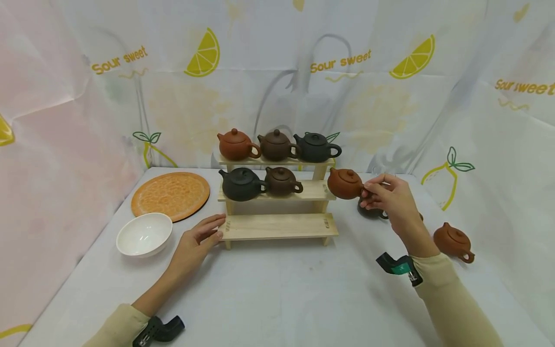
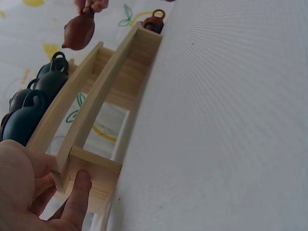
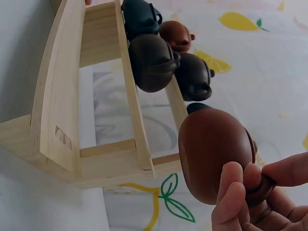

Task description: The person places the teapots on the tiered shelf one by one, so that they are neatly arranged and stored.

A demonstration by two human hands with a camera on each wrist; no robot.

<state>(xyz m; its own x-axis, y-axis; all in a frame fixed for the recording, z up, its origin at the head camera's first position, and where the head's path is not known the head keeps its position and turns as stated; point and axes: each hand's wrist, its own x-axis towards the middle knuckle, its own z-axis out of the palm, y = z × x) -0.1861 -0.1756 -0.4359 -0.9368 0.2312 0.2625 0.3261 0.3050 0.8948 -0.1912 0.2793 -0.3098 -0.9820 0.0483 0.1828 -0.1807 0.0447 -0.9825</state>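
Note:
A three-tier wooden display stand (image 1: 277, 226) stands mid-table. My left hand (image 1: 197, 243) holds the left end of its lowest shelf, with the thumb (image 2: 79, 192) against the end piece in the left wrist view. My right hand (image 1: 392, 197) pinches the handle of a reddish-brown teapot (image 1: 345, 184), raised beside the right end of the middle shelf. On that shelf sit a black teapot (image 1: 241, 184) and a dark brown teapot (image 1: 281, 181). The top shelf carries a reddish-brown teapot (image 1: 235, 146), a dark brown teapot (image 1: 276, 146) and a black teapot (image 1: 315, 148).
Another reddish-brown teapot (image 1: 452, 240) stands on the table at the right. A dark teapot (image 1: 370, 209) is partly hidden behind my right hand. To the left are a white bowl (image 1: 144, 236) and a round orange-brown mat (image 1: 171, 193). A printed cloth (image 1: 269, 96) hangs behind.

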